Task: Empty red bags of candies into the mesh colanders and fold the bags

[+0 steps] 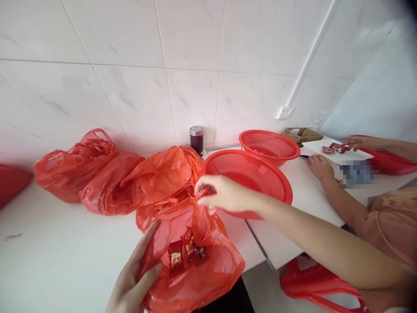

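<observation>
Bag in hand — thin red plastic bag (211,282), lower centre of the frame, mouth spread toward my camera. A few shiny red packets (176,258) lie inside, gold print on one.

Left hand (137,269), lower centre-left: grip closed on the bag's side, thumb inside near the packets, fingers mostly hidden behind the plastic. Right hand (218,191), mid-frame: grip pinching gathered plastic at the bag's upper edge. A small pale patch shows under that hand; I can't tell what it is.

Risks I note. The bag's lower right sags past the edge of the bench (58,252), over something dark, floor close by. If my left grip slackened, the mouth could fold down and packets slide out that way. The film looks thin; pulling hard between both hands could tear it at the pinch.

My right forearm crosses in front of the near basket (267,176); a careless elbow swing might knock its rim or shift it across the seam in the bench.

Crumpled bags (163,169) crowd the left and centre, just behind the held one — film could cling or snag, I judge, dragging a neighbour along. Dark bottle (196,143) by the wall, upper centre, could tip if that pile were shoved back.
</observation>
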Demonstrator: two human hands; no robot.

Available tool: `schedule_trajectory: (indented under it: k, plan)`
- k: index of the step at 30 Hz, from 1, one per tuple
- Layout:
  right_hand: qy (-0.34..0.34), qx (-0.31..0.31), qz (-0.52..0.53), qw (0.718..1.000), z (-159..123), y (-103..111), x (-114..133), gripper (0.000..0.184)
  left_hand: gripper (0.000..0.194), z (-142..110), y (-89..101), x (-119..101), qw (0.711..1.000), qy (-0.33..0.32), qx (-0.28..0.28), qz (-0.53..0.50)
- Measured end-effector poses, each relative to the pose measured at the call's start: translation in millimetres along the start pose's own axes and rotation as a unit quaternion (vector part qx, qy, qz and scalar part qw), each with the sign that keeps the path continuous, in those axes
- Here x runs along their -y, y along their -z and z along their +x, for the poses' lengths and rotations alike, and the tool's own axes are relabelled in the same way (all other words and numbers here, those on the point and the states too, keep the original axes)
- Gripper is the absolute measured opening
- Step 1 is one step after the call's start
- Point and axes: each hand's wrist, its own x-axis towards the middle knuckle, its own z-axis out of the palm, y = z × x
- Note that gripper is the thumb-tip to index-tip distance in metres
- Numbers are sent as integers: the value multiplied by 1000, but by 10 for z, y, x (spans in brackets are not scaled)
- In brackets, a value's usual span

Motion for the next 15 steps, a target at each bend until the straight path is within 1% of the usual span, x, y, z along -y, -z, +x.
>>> schedule_trajectory:
  k: [1, 2, 3, 4, 6, 7, 8, 9, 10, 11, 12, 14, 15]
  plan:
    - [30, 28, -36, 999, -28, -124, 123, 17, 76, -2, -6, -15, 1000, -5, -1, -3]
    - [54, 53, -97, 992, -60, -245, 209, 20, 76, -3, 2, -28, 1000, -14, -4, -3]
    - [73, 74, -173, 979, -95, -355, 255, 22, 76, -4, 25, -40, 1000, -25, -6, 2]
    - [86, 89, -256, 959, -132, -451, 264, 23, 75, -6, 63, -50, 999, -39, -10, 15]
    - [90, 109, -405, 903, -211, -587, 202, 23, 71, -14, 171, -67, 996, -59, -19, 65]
    - [83, 117, -460, 876, -252, -628, 151, 23, 70, -21, 233, -74, 993, -62, -20, 94]
    - [73, 121, -499, 855, -292, -653, 100, 22, 70, -33, 293, -78, 991, -64, -21, 118]
    - [65, 119, -522, 842, -331, -663, 60, 20, 70, -48, 348, -80, 988, -68, -26, 137]
    - [59, 115, -529, 839, -365, -657, 36, 18, 72, -67, 396, -80, 985, -73, -32, 150]
    - [55, 111, -519, 846, -395, -637, 32, 17, 74, -87, 437, -76, 984, -74, -38, 159]
    - [51, 109, -494, 861, -421, -601, 49, 17, 76, -108, 474, -66, 983, -70, -46, 165]
    - [45, 88, -407, 908, -462, -483, 123, 17, 78, -144, 543, -27, 977, -56, -66, 195]
    - [46, 58, -350, 934, -482, -407, 166, 16, 77, -157, 581, 6, 972, -52, -74, 219]
